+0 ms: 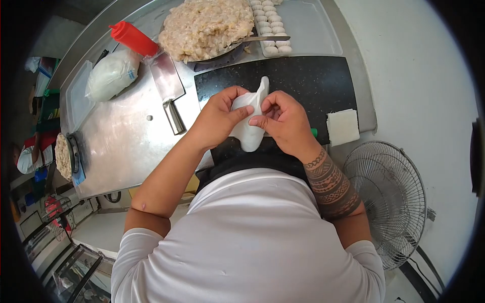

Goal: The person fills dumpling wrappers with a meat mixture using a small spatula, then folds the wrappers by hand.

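Note:
A soft white sheet of dough (pixel 248 135) hangs between my hands above a black speckled board (pixel 318 83). My left hand (pixel 225 112) pinches it from the left, thumb on its front face. My right hand (pixel 283 118) grips its right edge between curled fingers and thumb. One narrow end of the dough points up past the fingers, and a wider rounded part droops below. Whether anything lies inside the dough is hidden. Beyond the board stands a large heap of pale minced filling (pixel 207 28), with a flat metal spatula (pixel 268 38) at its right side.
A cleaver (pixel 167 76) lies left of the board. Further left are a red squeeze bottle (pixel 134 39) and a filled plastic bag (pixel 112 74). A tray (pixel 323 30) holds rows of dough balls (pixel 273 25). A folded white cloth (pixel 343 127) and a fan (pixel 386 202) are right.

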